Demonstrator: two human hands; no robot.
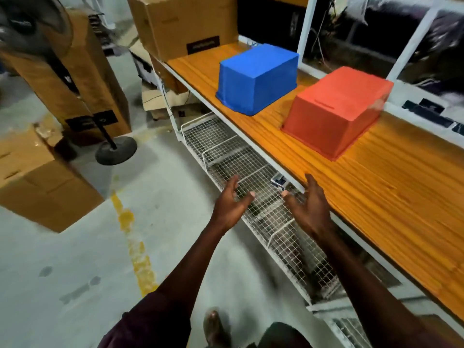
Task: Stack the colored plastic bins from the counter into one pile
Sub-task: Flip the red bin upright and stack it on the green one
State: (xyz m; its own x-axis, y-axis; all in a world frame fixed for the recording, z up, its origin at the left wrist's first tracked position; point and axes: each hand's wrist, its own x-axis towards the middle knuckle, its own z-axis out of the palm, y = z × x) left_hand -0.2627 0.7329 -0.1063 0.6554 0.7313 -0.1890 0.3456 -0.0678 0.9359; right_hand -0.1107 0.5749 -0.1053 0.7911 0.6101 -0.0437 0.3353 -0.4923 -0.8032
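A dark maroon short sleeve [150, 320], bare forearms, dark trousers [281, 335] and a worn brown shoe [214, 327].

We see dark labels on the cardboard box [183, 23] at upper centre and the tall carton [82, 79] at left; neither can be read.

Grey concrete floor [75, 247] with yellow line [133, 244]; cardboard boxes [37, 187]; wire-mesh shelf [251, 187]; dark windows [351, 33].
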